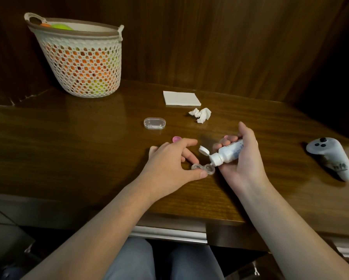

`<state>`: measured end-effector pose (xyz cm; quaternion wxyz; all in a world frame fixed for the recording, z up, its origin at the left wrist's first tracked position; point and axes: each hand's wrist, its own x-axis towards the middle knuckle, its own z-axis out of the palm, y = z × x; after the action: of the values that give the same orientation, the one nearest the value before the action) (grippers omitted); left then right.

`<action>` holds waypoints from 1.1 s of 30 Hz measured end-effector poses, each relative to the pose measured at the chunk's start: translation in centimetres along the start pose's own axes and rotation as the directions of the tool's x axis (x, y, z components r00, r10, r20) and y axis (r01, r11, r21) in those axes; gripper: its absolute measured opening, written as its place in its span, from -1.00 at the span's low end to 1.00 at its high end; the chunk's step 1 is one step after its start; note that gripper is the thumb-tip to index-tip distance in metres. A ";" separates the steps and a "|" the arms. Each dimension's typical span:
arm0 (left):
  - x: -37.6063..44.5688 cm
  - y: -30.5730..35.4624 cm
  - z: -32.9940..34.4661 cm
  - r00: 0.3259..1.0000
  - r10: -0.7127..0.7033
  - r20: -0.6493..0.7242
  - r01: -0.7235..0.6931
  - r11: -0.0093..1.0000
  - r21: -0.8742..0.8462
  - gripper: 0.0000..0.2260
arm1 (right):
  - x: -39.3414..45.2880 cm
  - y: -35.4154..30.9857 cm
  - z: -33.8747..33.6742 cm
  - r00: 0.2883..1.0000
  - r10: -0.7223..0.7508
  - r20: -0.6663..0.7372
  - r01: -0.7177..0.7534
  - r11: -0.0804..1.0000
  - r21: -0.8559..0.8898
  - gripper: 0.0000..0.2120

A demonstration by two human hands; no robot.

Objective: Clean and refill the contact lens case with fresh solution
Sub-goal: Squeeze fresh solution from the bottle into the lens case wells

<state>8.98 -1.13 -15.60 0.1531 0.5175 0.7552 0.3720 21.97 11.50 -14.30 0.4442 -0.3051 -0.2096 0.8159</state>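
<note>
The left hand (173,158) pinched the lens case (203,169) steady on the table (88,158) while the right hand (242,156), wrapped round the solution bottle (228,152), tipped its nozzle over the right well, apparently to refill it.

desk (68,138): dark brown, glossy, streaked wood grain
back panel (210,47): same dark brown grain
basket (80,63): cream honeycomb mesh, brown rim; orange and yellow-green showing through the holes
folded napkin (181,98): white
crumpled tissue (200,114): white
small oval box (154,123): clear
cap (176,139): pink
lens case (203,169): clear
solution bottle (229,152): white, blue print
controller (331,156): pale grey, black buttons
</note>
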 end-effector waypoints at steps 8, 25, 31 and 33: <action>-0.1 0.4 -0.3 0.999 -0.037 0.025 0.037 0.999 -0.014 -0.26 | -0.3 -0.1 0.3 0.997 -0.065 -0.030 0.065 0.998 -0.001 -0.79; -0.3 0.9 -0.3 0.998 -0.051 0.026 0.051 0.999 -0.010 -0.24 | -0.4 0.7 1.0 0.984 -0.180 -0.016 0.178 0.979 -0.101 -0.92; -0.3 0.9 -0.4 0.998 -0.052 0.031 0.052 0.999 -0.011 -0.23 | -0.5 0.7 1.1 0.985 -0.175 -0.001 0.174 0.982 -0.078 -0.90; -0.3 0.9 -0.4 0.998 -0.050 0.031 0.050 0.999 -0.009 -0.23 | -0.5 0.7 1.1 0.985 -0.175 0.004 0.175 0.982 -0.078 -0.88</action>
<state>9.50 -1.36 -14.73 0.1765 0.5033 0.7637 0.3637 21.02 10.62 -13.75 0.5021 -0.3039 -0.2666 0.7645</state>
